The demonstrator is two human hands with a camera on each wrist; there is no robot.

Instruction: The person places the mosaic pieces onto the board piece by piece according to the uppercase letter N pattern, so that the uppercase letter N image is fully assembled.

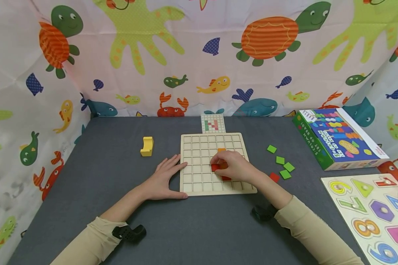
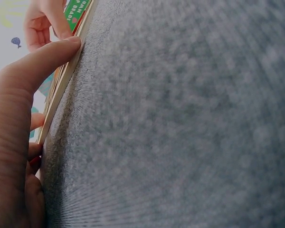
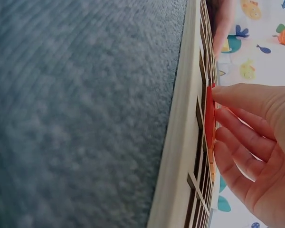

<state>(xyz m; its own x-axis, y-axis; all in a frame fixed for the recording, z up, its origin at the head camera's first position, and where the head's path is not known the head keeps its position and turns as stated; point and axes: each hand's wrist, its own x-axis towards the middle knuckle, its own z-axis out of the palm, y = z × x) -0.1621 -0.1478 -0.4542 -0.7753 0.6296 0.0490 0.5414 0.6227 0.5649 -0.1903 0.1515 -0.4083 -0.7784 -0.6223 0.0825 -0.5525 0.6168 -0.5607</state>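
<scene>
A wooden grid board lies flat on the table. My left hand rests at its left side, fingers spread, with thumb and fingertips touching the edge. In the left wrist view, the thumb presses the board's rim. Over the middle of the grid, my right hand pinches a red square tile between thumb and fingers. Another red tile lies just below it, partly under the hand, and an orange tile sits above. The right wrist view shows the thumb at a red tile in the grid.
A small pattern card touches the board's far edge. Several green tiles and a red tile lie to the right. Further right are a box and a number-and-shape puzzle. A yellow notched block stands left.
</scene>
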